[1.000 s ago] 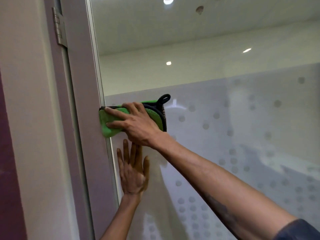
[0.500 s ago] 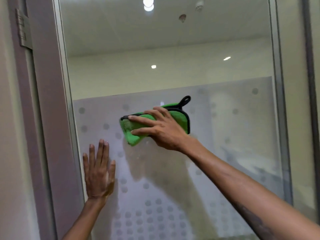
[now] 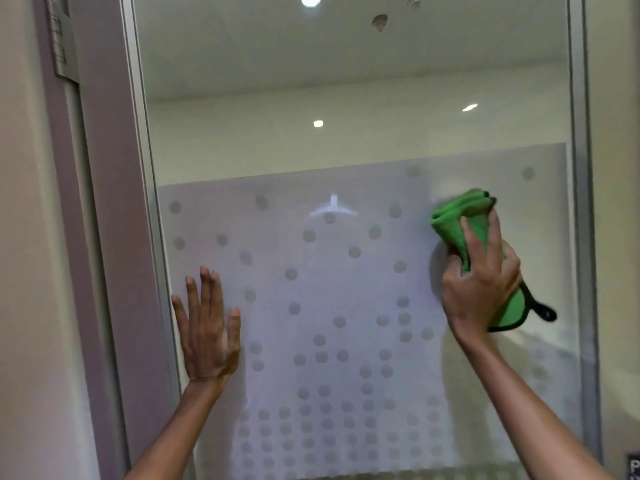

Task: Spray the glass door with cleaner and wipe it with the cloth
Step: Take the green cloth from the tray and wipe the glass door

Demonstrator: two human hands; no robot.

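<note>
Head view: frosted, dotted glass door (image 3: 346, 306) fills the frame.
Right hand (image 3: 479, 289): at 3 o'clock, fingers clenched around the bunched green microfibre cloth (image 3: 464, 220), pressed to the pane near the right frame.
Left hand (image 3: 209, 327): at 8 o'clock, fingers released, palm flat, bracing the glass.
Wiping well: flatten the cloth, overlap strokes, keep pressure even into the edges.

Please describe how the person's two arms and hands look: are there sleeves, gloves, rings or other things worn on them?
The left hand and right hand are both bare, with no gloves. No ring, watch or bracelet is visible on either. Both forearms are uncovered as far as the picture shows; no sleeve reaches into the view.
</note>
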